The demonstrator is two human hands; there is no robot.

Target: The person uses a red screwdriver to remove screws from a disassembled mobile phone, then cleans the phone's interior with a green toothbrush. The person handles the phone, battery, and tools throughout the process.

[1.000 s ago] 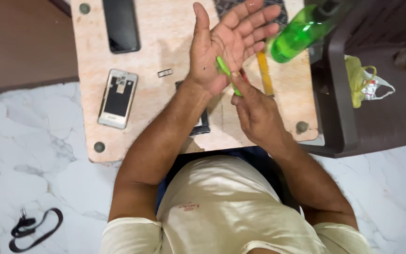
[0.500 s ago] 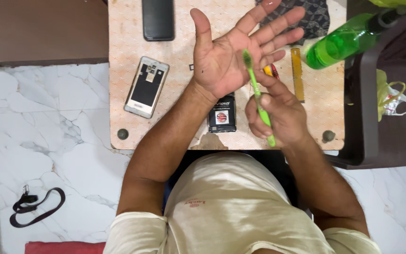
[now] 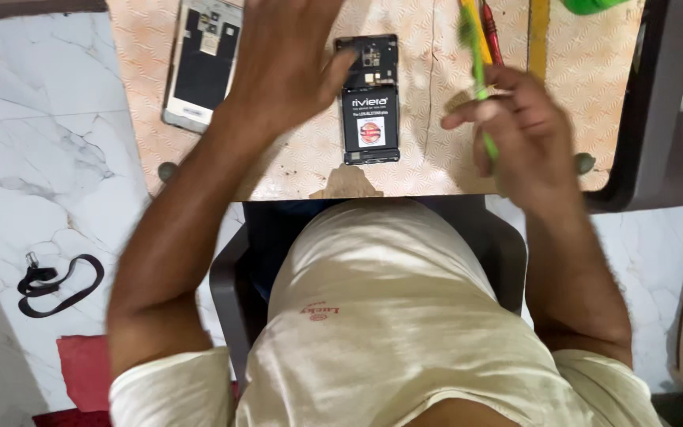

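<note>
The left hand [image 3: 286, 59] reached forward over the small pinkish table [image 3: 420, 170], palm down and fingers spread loosely, holding nothing; its thumb lay at the upper left corner of the opened phone [image 3: 370, 99], though motion blur made it hard to say whether it actually touched. That phone sat back-up near the middle of the table with its cover off, the battery and circuit board exposed. The left forearm ran diagonally from the near left up to the table.

The right hand [image 3: 515, 130] hovered over the right part of the table, fingers curled around a thin green brush [image 3: 477, 71] whose far end pointed away from the person and whose handle ran down through the fist. The wrist was bent, knuckles turned left.

Farther left lay a white phone frame [image 3: 199, 63], hollow side up. A red screwdriver [image 3: 490, 32] rested just right of the brush's far end. On the marble floor at left lay a black strap [image 3: 57, 285].
</note>
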